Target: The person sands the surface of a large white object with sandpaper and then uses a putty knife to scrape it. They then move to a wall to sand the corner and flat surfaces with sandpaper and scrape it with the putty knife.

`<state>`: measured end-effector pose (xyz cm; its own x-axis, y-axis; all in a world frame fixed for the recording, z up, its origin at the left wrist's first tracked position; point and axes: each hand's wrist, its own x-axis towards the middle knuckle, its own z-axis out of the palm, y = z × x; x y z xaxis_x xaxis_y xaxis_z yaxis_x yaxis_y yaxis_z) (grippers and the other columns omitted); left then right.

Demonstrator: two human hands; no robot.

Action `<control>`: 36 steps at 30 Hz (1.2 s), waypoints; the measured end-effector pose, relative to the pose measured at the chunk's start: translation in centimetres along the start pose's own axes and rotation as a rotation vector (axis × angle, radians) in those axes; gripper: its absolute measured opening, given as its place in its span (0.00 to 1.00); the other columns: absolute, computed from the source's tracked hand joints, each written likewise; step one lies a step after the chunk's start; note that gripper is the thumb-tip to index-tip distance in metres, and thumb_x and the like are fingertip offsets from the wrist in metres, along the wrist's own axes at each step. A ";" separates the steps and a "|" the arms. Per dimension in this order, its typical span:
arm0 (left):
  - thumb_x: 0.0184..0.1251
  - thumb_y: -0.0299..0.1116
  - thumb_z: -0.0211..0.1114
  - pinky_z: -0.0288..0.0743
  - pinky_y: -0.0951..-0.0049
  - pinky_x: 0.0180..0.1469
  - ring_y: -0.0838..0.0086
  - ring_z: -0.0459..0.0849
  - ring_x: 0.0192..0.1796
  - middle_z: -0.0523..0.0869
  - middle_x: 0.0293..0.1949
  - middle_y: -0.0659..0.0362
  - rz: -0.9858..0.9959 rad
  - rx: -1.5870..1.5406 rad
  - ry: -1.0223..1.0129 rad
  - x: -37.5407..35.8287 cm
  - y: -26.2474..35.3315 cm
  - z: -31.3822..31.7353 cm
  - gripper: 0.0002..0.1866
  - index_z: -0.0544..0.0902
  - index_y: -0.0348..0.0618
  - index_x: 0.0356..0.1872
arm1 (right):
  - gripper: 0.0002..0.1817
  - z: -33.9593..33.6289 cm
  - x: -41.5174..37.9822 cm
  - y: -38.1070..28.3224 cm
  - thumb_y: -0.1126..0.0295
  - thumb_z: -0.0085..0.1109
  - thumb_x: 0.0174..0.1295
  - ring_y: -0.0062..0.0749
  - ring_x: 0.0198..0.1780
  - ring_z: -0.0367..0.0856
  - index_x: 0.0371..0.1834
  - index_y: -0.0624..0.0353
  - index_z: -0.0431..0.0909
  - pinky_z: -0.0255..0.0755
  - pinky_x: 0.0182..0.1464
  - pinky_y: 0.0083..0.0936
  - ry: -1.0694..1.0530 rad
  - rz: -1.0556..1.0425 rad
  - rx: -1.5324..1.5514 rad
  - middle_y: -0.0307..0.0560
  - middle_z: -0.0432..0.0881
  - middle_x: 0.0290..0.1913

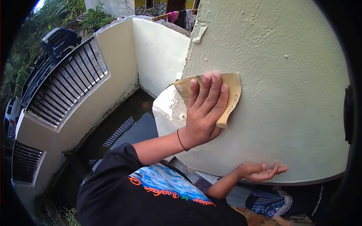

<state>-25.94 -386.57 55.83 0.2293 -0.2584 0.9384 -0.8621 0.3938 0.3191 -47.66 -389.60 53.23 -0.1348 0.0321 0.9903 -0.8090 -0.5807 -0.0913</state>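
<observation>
My left hand (pixel 205 109) presses a sheet of tan sandpaper (pixel 234 90) against the pale painted wall (pixel 290 101), near its left edge. The fingers lie over the sheet, with the thumb low at its right side. Printed marks show on the sheet's curled right part. Lower right, my right hand (pixel 260 171) is beside the wall's bottom edge, palm partly turned up and fingers loosely bent. Nothing shows in it. Raised bumps and a flaking patch of paint (pixel 199 34) mark the wall surface above the sandpaper.
A low cream wall (pixel 117 56) with black railings (pixel 69 81) curves along the left, above a dark wet floor (pixel 113 116). Beyond it stands a dark blue vehicle (pixel 60 41). Laundry (pixel 183 19) hangs at the back. Patterned blue cloth (pixel 271 203) shows below the wall.
</observation>
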 end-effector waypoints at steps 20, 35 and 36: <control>0.60 0.28 0.50 0.31 0.48 0.67 0.48 0.45 0.70 0.55 0.65 0.37 -0.020 0.050 -0.017 2.8 0.7 -1.7 0.24 0.65 0.25 0.57 | 0.18 -0.9 0.4 0.7 0.71 0.37 0.62 0.53 0.70 0.46 0.50 0.73 0.65 0.44 0.68 0.43 0.048 0.008 0.024 0.70 0.53 0.65; 0.60 0.29 0.50 0.32 0.49 0.67 0.45 0.46 0.69 0.58 0.64 0.40 0.037 0.076 -0.012 3.5 0.1 -2.1 0.24 0.67 0.25 0.56 | 0.17 -1.2 0.7 1.3 0.69 0.35 0.65 0.56 0.70 0.45 0.50 0.71 0.63 0.41 0.68 0.47 0.002 0.050 0.026 0.69 0.49 0.66; 0.60 0.29 0.51 0.31 0.50 0.67 0.45 0.46 0.69 0.58 0.64 0.39 0.021 0.092 -0.015 4.3 0.1 -2.3 0.23 0.67 0.25 0.56 | 0.17 -1.2 0.7 1.4 0.69 0.35 0.65 0.56 0.69 0.45 0.50 0.70 0.63 0.41 0.68 0.47 0.009 0.046 0.028 0.69 0.49 0.66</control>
<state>-24.02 -385.56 60.22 0.2049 -0.2641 0.9425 -0.9046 0.3167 0.2854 -49.53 -389.43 53.70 -0.1772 0.0123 0.9841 -0.7855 -0.6043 -0.1338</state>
